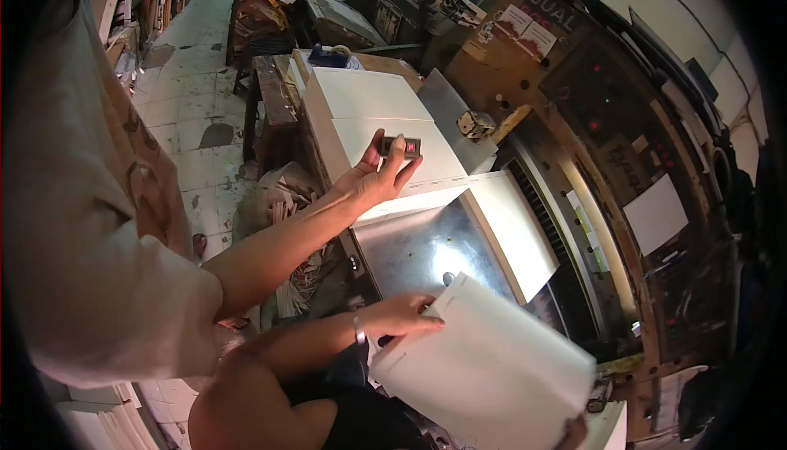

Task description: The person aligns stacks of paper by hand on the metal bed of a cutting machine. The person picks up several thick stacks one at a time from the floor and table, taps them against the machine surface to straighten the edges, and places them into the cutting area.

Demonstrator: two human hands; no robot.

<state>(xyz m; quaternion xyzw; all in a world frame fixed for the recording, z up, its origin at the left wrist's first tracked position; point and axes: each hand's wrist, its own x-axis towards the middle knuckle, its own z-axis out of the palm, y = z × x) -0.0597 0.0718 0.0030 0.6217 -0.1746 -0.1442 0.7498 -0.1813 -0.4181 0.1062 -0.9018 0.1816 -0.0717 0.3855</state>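
A thick stack of white sheets is held tilted in front of me, its lower right part smeared by motion. My left hand, with a band at the wrist, is closed on the stack's upper left edge, thumb on top. At the lower right corner my right hand grips the same stack; it is dark and partly hidden. Beyond, the hand of another person in a beige shirt holds a small dark device with a red light.
A metal machine bed carries white paper stacks at its far side and another white stack on the right. The machine's dark front panel rises at right. A wooden table and paper scraps lie left of it.
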